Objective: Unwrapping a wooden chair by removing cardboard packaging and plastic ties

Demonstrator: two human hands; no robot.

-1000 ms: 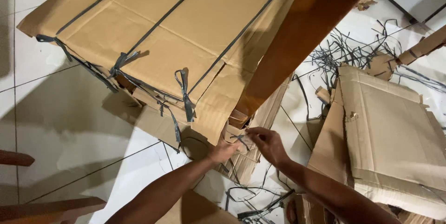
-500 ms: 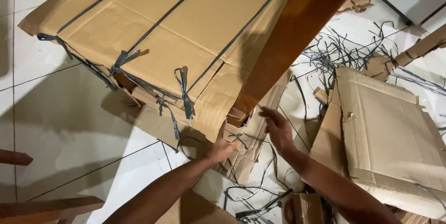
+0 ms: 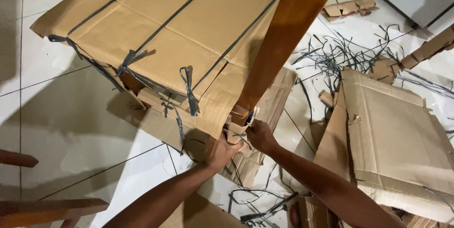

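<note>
A large bundle wrapped in brown cardboard (image 3: 156, 39) and bound with grey plastic straps (image 3: 189, 91) fills the upper left. A brown wooden leg (image 3: 288, 34) sticks out of it and slants down to the middle. My left hand (image 3: 221, 152) is pressed under the cardboard's lower edge, next to the leg's foot. My right hand (image 3: 261, 135) grips the cardboard scrap and strap (image 3: 239, 128) wrapped around the foot of the leg. Both forearms reach up from the bottom edge.
Opened cardboard sheets (image 3: 397, 143) lie at the right on the white tiled floor (image 3: 71, 133). Cut grey straps (image 3: 340, 53) are scattered at the upper right and below my hands. Brown wooden pieces (image 3: 42, 209) poke in at the lower left. Small cardboard scraps (image 3: 350, 8) lie at the top right.
Both hands moved up to the foot of the wooden leg. My right hand went from open fingers to a grip on the cardboard wrap there. The view shifted slightly.
</note>
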